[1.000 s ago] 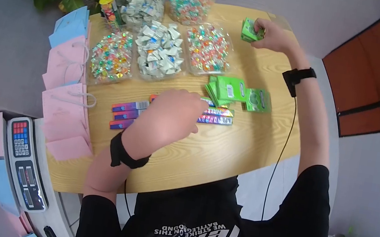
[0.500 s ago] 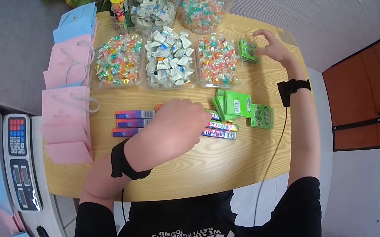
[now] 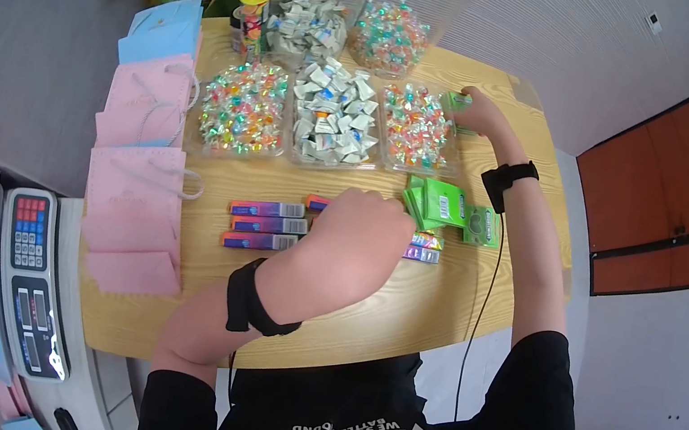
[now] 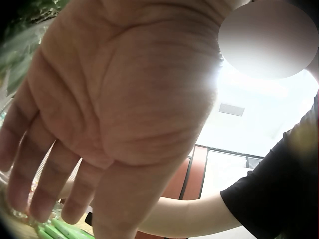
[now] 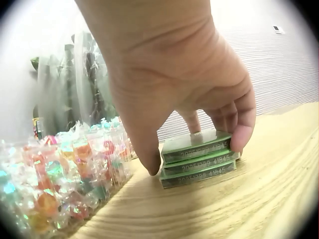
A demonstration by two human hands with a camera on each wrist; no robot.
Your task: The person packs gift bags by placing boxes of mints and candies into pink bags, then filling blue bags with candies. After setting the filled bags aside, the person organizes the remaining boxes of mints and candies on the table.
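Observation:
My right hand [image 3: 482, 113] is at the back right of the table, beside a tray of wrapped candies [image 3: 418, 127]. In the right wrist view its thumb and fingers grip both sides of a short stack of flat green packs [image 5: 199, 162] standing on the wood. My left hand [image 3: 363, 241] is over two groups of slim candy packs, purple ones [image 3: 262, 225] and multicoloured ones [image 3: 424, 254], hiding part of them. Its palm shows empty in the left wrist view, with fingers loosely extended. More green packs [image 3: 444, 203] lie overlapped just beyond it, with another [image 3: 479, 226] beside them.
Trays of wrapped candies [image 3: 244, 107] and white-wrapped sweets [image 3: 336, 113] line the back, with taller clear tubs [image 3: 393, 36] behind. A yellow-lidded tube [image 3: 252, 17] stands near them. Pink paper bags [image 3: 135, 189] and a scale [image 3: 33, 281] are at left. A cable [image 3: 482, 320] hangs from the right wrist.
My right hand set the green stack down closer to the candy tray, spread its fingers off it, then closed round it again. The left hand shifted slightly right over the slim packs.

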